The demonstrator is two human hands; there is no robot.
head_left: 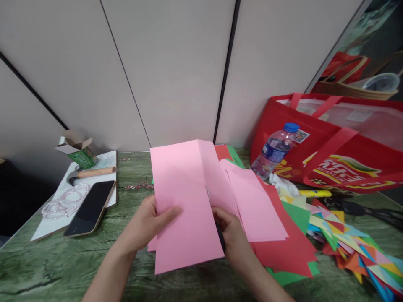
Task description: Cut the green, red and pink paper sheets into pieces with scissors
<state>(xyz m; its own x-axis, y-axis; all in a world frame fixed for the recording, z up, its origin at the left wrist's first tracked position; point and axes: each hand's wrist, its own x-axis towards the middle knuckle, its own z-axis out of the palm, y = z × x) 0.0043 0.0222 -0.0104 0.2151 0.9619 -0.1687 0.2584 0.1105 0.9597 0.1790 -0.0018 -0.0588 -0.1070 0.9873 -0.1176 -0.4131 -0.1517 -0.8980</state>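
Observation:
A pink sheet of paper with a lengthwise crease is held up over the green marbled table. My left hand pinches its left edge, thumb on top. My right hand grips the right side of the sheet; a dark object, seemingly a blade or scissors handle, shows by its fingers at the crease. Loose pink strips lie right of the hands on a stack of red and green paper.
A smartphone, bead bracelets, a hammer and a small open box rest on a white sheet at left. A water bottle leans on a red bag. Colourful paper triangles, a yellow marker lie right.

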